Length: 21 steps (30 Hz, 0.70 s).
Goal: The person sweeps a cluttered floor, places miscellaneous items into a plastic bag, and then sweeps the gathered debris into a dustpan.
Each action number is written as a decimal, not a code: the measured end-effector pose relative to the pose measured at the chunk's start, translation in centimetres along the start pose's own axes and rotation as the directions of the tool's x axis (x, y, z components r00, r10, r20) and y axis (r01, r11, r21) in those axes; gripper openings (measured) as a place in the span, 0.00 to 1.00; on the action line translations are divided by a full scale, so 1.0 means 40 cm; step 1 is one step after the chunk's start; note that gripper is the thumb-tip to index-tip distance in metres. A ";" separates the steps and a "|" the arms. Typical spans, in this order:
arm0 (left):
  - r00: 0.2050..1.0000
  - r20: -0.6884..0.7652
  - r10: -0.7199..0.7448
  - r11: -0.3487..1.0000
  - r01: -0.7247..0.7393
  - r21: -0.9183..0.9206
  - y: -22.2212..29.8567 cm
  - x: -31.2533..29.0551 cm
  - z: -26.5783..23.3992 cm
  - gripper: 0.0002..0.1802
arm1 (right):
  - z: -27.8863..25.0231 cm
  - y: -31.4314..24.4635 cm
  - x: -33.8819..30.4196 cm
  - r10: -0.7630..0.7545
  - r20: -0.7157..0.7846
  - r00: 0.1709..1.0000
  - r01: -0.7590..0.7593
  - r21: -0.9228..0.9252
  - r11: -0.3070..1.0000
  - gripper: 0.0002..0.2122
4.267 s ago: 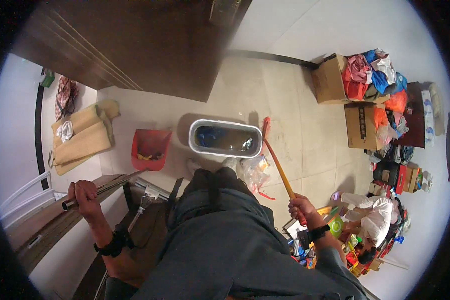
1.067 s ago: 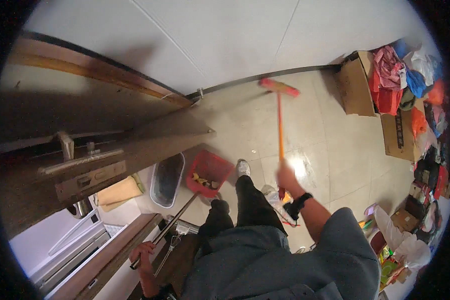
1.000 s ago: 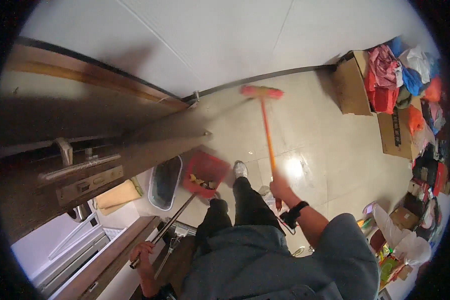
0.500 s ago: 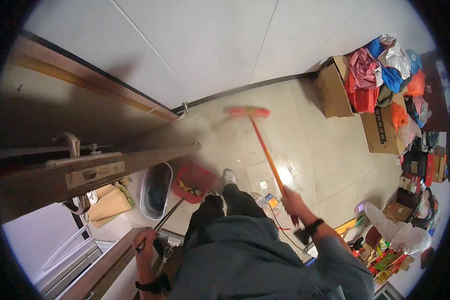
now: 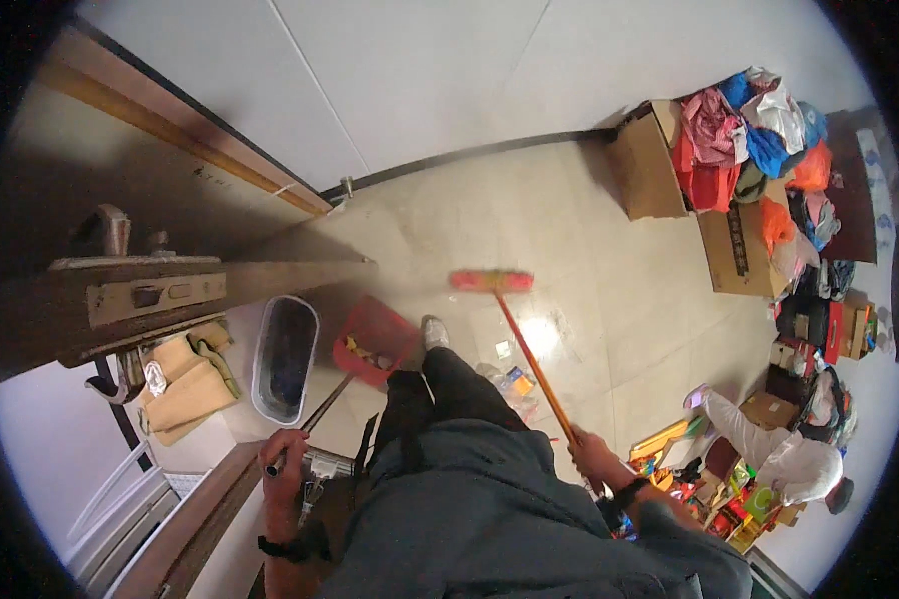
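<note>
One orange-handled broom is gripped by the right hand; one red dustpan's handle is clasped by the left hand.

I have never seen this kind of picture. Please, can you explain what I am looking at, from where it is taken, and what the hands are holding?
A wide fisheye camera on a person's head looks down, so straight lines bend. The dark clothes in the middle are the person's own body. The right hand grips the orange handle of a broom, whose red head rests on the tiled floor. The left hand holds the long handle of a red dustpan, beside a pale bin. Cardboard boxes full of clothes stand at the right. Another person crouches among colourful toys.
</note>
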<state>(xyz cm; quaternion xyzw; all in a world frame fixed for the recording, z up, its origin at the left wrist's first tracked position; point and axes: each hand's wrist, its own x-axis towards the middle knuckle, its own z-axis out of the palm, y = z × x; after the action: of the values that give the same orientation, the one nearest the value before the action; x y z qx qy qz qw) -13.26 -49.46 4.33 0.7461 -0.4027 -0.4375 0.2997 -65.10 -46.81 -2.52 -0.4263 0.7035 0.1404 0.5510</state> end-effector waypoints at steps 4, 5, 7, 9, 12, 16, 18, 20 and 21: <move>0.999 -0.031 -0.007 1.000 0.007 -0.013 0.016 -0.009 0.005 0.03 | -0.024 -0.055 -0.039 -0.057 -0.033 0.998 0.061 0.148 0.987 0.21; 0.998 -0.014 0.064 0.998 -0.064 -0.002 -0.019 -0.011 -0.005 0.02 | -0.012 -0.046 0.003 -0.172 -0.124 0.977 0.183 0.090 0.979 0.21; 0.994 -0.016 0.108 0.994 -0.108 0.020 -0.004 -0.016 -0.003 0.02 | -0.013 -0.082 0.167 -0.242 -0.257 0.936 0.250 0.000 0.968 0.19; 0.994 0.002 0.111 0.994 -0.111 0.007 0.020 -0.017 -0.002 0.02 | -0.038 -0.151 0.327 -0.393 -0.364 0.844 0.347 -0.188 0.919 0.18; 0.989 0.023 0.149 0.988 -0.150 0.033 0.026 -0.024 -0.012 0.02 | -0.099 -0.378 0.481 -0.361 -0.436 0.824 0.356 -0.096 0.930 0.12; 0.981 -0.039 0.192 0.980 -0.190 0.064 0.040 -0.052 -0.018 0.01 | -0.052 -0.667 0.458 -0.157 -0.196 0.968 0.186 0.141 0.972 0.08; 0.989 -0.014 0.150 0.988 -0.149 0.034 0.063 -0.047 -0.010 0.02 | 0.012 -0.642 0.470 -0.262 -0.225 0.938 0.278 0.040 0.960 0.11; 0.997 -0.082 0.012 0.988 0.001 0.156 0.112 -0.055 0.009 0.02 | 0.061 -0.616 0.453 -0.257 -0.134 0.957 0.265 0.045 0.963 0.16; 0.996 -0.088 0.006 0.988 0.007 0.151 0.091 -0.060 0.004 0.02 | 0.080 -0.607 0.432 -0.354 -0.137 0.925 0.357 -0.008 0.934 0.18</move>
<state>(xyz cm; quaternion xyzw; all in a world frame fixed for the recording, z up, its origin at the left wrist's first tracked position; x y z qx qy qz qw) -15.34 -49.20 8.17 0.7853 -0.4210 -0.3725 0.2596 -45.19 -66.86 -12.51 -0.5505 0.6517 0.0030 0.5218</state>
